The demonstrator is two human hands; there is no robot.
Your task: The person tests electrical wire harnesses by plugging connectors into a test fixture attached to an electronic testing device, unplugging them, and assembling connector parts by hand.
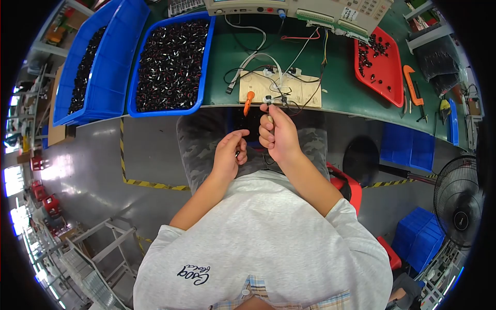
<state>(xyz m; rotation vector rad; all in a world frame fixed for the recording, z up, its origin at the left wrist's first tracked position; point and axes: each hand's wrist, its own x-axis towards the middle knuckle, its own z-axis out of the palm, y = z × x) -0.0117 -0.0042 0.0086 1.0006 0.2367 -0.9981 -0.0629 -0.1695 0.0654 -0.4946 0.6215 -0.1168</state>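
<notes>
My right hand (281, 135) is closed in a pinch at the front edge of a light wooden board (309, 94). Its thumb and forefinger meet at a small black part (268, 100) on the board's edge; I cannot tell if it is gripped or only touched. Lower and to the left, my left hand (229, 153) is curled around a small black component (237, 153), mostly hidden by the fingers. An orange-handled tool (249, 102) rests at the board's front left. Thin wires (281, 82) run across the board.
A blue tray (170, 64) full of small black components and a blue bin (111, 62) stand left. At the back is a bench instrument (305, 11). A red tray (385, 67) with loose parts and an orange clamp (412, 85) lie right. A fan (460, 206) stands lower right.
</notes>
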